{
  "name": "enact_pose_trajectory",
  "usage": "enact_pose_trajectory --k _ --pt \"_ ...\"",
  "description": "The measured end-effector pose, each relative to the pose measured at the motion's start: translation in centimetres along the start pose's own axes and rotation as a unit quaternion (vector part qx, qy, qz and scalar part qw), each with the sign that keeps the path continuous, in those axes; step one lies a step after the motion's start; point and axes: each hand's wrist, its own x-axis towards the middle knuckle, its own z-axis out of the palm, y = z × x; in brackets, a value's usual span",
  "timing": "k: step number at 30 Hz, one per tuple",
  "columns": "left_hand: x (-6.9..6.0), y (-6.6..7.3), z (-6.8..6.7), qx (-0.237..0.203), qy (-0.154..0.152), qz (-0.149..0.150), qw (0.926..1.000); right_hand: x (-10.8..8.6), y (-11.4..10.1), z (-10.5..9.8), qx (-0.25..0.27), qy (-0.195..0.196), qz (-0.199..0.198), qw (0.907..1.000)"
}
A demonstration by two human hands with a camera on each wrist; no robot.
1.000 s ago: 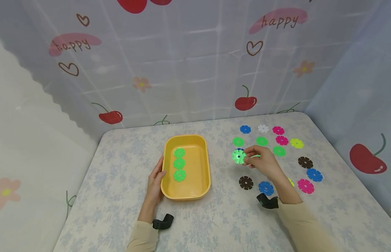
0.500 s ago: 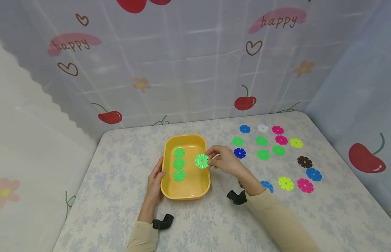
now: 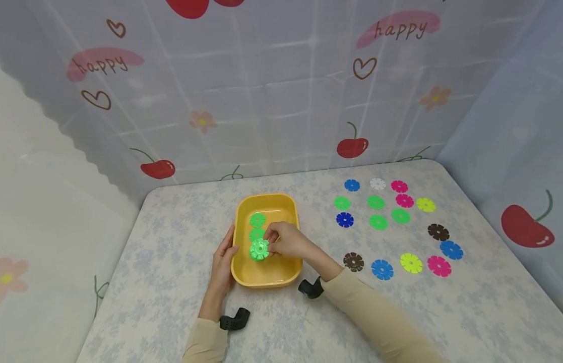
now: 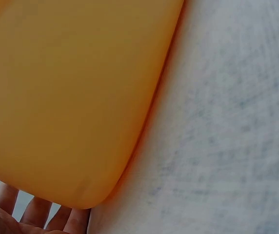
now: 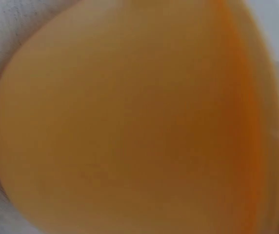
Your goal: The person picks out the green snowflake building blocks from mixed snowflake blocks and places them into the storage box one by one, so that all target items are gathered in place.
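Note:
A yellow tray (image 3: 281, 272) stands on the table, and its wall fills much of both wrist views. My left hand (image 3: 222, 264) grips the tray's left side, thumb on the rim; in the left wrist view its fingers (image 4: 34, 212) curl at the tray's edge. Inside the tray, my right hand (image 3: 288, 241) pinches a green notched disc (image 3: 259, 249) over the lower end of a column of green discs. Two of these, the upper green disc (image 3: 257, 220) and the middle one (image 3: 256, 234), show; the lowest is hidden behind the held disc.
Right of the tray, flat discs lie scattered: several green ones (image 3: 378, 222), a dark blue one (image 3: 345, 220), brown (image 3: 353, 261), light blue (image 3: 382, 269), yellow (image 3: 411, 263), pink (image 3: 439, 266) and white (image 3: 378, 184). A printed curtain (image 3: 272, 121) hangs behind the table.
My right hand has carried the green disc leftward from the scattered discs into the tray, over the green column. My left hand has stayed on the tray's side.

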Motion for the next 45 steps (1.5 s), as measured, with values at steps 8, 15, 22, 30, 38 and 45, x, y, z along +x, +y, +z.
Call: enact_pose_trajectory --k 8,15,22,30,38,45 --pt "-0.1 0.1 0.0 0.004 -0.008 0.016 0.9998 0.4 0.9 1.7 -0.044 -0.015 0.001 0.9989" --pt "-0.1 0.1 -0.1 -0.003 -0.007 0.007 1.0000 0.4 1.3 2.6 -0.085 -0.026 0.004 0.9960" --pt "-0.1 -0.1 -0.2 -0.008 -0.013 0.008 0.9999 0.5 1.8 3.0 -0.084 -0.040 0.018 0.9955" --pt "-0.1 -0.2 0.0 -0.005 -0.018 0.010 0.9998 0.5 2.2 3.3 -0.073 -0.054 0.036 0.9953" --pt "-0.1 -0.2 0.0 -0.008 -0.014 0.010 0.9998 0.6 2.5 3.5 -0.066 -0.055 0.043 0.9954" --pt "0.0 -0.1 -0.1 -0.007 -0.013 0.013 0.9998 0.5 2.3 3.8 -0.058 -0.048 0.049 0.9960"
